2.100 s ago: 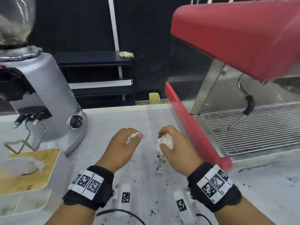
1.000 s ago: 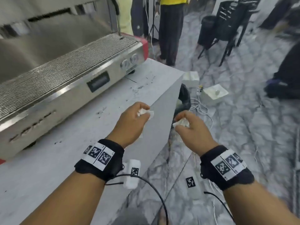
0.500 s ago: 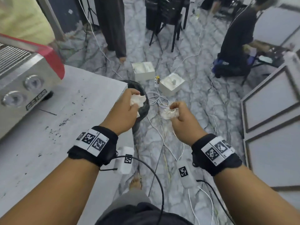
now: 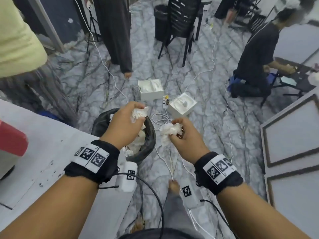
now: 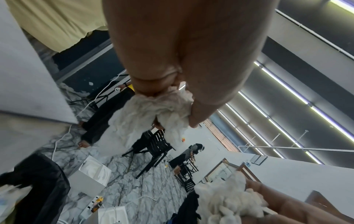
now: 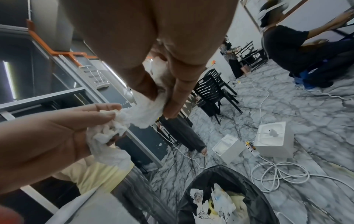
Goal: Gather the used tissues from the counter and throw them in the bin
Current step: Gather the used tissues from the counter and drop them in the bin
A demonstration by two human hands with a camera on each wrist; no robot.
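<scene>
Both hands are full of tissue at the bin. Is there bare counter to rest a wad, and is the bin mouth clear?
Bare counter runs from the red machine corner to the edge beside the bin. The bin mouth is crowded with paper waste; the left hand hangs over it.

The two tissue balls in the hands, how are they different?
The left hand holds its tissue over the black bin; the right hand holds its tissue beside the bin, over the floor. The left hand's tissue is mostly tucked inside curled fingers; the right hand's tissue is pinched at one end and sticks out more. Both are white, crumpled and not yet dropped.
</scene>
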